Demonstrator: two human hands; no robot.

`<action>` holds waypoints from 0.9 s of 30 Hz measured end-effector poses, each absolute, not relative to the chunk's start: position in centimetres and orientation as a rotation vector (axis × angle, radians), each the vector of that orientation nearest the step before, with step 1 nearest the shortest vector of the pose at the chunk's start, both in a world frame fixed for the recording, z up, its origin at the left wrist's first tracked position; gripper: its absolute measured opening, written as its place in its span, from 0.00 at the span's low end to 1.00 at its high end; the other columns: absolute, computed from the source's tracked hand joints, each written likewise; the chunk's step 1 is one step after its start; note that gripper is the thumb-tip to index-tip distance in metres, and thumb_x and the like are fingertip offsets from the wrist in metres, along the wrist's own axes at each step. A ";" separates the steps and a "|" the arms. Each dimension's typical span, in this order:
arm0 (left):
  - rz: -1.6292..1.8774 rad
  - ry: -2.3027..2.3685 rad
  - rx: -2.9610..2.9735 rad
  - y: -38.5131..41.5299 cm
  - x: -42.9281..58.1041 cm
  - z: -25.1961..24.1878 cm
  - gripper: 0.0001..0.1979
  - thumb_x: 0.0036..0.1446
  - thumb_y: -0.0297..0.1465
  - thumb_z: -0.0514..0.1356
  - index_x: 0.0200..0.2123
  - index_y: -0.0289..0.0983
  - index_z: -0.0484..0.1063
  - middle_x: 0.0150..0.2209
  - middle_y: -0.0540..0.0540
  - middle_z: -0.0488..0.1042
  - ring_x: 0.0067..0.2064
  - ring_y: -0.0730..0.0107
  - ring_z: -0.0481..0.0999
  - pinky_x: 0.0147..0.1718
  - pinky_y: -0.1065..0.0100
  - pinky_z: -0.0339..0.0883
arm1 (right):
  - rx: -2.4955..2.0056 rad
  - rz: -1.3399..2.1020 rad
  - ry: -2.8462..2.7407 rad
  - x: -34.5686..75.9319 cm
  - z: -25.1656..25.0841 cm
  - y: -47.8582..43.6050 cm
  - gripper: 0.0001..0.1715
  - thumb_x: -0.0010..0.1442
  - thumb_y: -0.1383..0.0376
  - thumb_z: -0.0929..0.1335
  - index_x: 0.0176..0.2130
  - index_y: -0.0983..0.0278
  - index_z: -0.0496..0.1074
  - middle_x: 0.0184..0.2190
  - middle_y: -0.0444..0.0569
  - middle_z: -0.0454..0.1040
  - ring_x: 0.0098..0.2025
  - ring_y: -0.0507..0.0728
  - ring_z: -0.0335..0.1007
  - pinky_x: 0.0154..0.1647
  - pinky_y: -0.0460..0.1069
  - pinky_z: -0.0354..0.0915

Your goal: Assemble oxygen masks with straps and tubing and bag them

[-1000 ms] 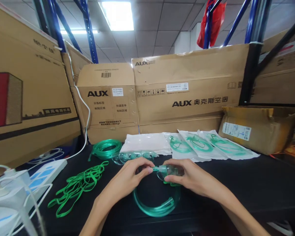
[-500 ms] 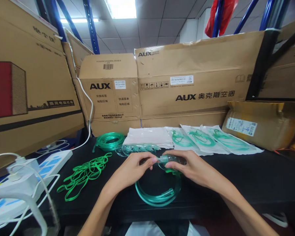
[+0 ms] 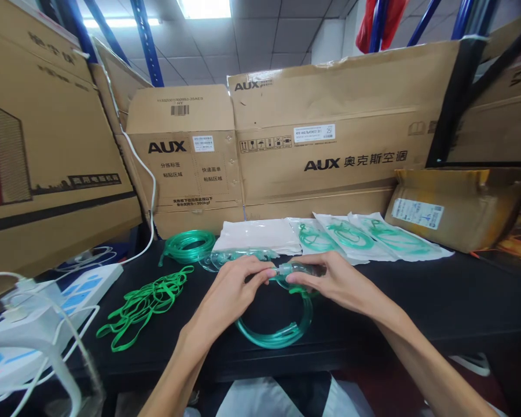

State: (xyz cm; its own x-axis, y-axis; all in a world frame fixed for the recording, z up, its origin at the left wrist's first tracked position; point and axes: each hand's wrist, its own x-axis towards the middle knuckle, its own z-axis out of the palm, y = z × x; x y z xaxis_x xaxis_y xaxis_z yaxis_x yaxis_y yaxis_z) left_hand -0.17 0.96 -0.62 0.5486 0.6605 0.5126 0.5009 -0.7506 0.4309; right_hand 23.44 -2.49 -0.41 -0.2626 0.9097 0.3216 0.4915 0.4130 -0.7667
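In front of me, my right hand (image 3: 336,278) is wrapped round a clear greenish oxygen mask (image 3: 304,268), its narrow connector pointing left. At that connector my left hand (image 3: 237,286) pinches the end of the green tubing, thumb and forefinger closed; the fingers partly hide the joint, so how far the pieces fit together I cannot tell. The loop of clear green oxygen tubing (image 3: 278,340) lies on the black table below both hands. Behind my left hand are more clear masks (image 3: 226,258), lying in a row.
Green elastic straps (image 3: 150,304) lie tangled at left, behind them coiled green tubing (image 3: 189,246). White packets (image 3: 260,234) and bagged tubing sets (image 3: 351,234) line the back. A power strip (image 3: 80,295) with cables sits far left. Cardboard boxes (image 3: 325,133) stand behind.
The view has shifted slightly, so things appear a little higher and further left. Both hands keep their hold at the connector, with the fingers hardly moved.
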 end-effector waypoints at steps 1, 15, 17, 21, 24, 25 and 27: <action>1.018 0.973 2.574 1.0 -0.2 -0.6 0.13 0.72 0.36 0.57 0.43 0.41 0.82 0.37 0.50 0.81 0.41 0.66 0.77 0.45 0.67 0.65 | -1.193 0.750 -1.886 23.4 -0.4 -2.5 0.26 0.60 0.46 0.73 0.44 0.63 0.83 0.27 0.45 0.77 0.30 0.57 0.71 0.31 0.49 0.63; 1.076 0.942 2.685 0.9 -0.2 -0.5 0.12 0.73 0.33 0.57 0.47 0.40 0.80 0.42 0.49 0.80 0.45 0.65 0.77 0.47 0.66 0.65 | -1.054 1.103 -1.754 23.5 -0.8 -2.2 0.29 0.62 0.42 0.70 0.29 0.64 0.71 0.22 0.38 0.58 0.23 0.49 0.60 0.26 0.47 0.49; 1.060 0.964 2.635 0.9 -0.2 -0.4 0.11 0.72 0.35 0.57 0.46 0.42 0.80 0.44 0.51 0.81 0.46 0.66 0.78 0.48 0.67 0.65 | -1.102 1.007 -1.808 23.5 -0.7 -2.3 0.29 0.62 0.41 0.69 0.29 0.64 0.72 0.21 0.38 0.60 0.23 0.50 0.59 0.26 0.47 0.51; 1.009 1.054 2.604 0.7 -0.2 -0.4 0.10 0.71 0.38 0.59 0.44 0.43 0.80 0.46 0.53 0.81 0.48 0.66 0.79 0.50 0.67 0.65 | -1.282 0.838 -1.867 23.3 -0.4 -2.9 0.29 0.62 0.40 0.69 0.29 0.62 0.70 0.18 0.38 0.60 0.22 0.51 0.56 0.24 0.47 0.52; 0.999 1.084 2.617 0.5 -0.2 -0.2 0.10 0.71 0.38 0.59 0.45 0.43 0.79 0.46 0.52 0.81 0.49 0.65 0.78 0.51 0.66 0.64 | -1.322 0.791 -1.866 23.1 -0.1 -3.3 0.28 0.63 0.41 0.69 0.29 0.62 0.70 0.19 0.38 0.58 0.22 0.51 0.55 0.24 0.47 0.51; 1.000 1.062 2.622 0.5 -0.2 -0.1 0.09 0.71 0.37 0.59 0.45 0.43 0.79 0.46 0.52 0.81 0.49 0.65 0.78 0.51 0.66 0.64 | -1.312 0.793 -1.877 23.2 0.0 -3.3 0.28 0.63 0.41 0.68 0.29 0.63 0.71 0.19 0.38 0.58 0.23 0.51 0.55 0.24 0.47 0.52; 1.011 0.989 2.627 0.4 -0.3 0.0 0.09 0.71 0.35 0.58 0.45 0.43 0.79 0.45 0.52 0.81 0.48 0.66 0.78 0.50 0.67 0.65 | -1.262 0.837 -1.917 23.5 0.0 -3.3 0.28 0.63 0.41 0.68 0.31 0.63 0.73 0.19 0.38 0.59 0.23 0.51 0.57 0.25 0.47 0.54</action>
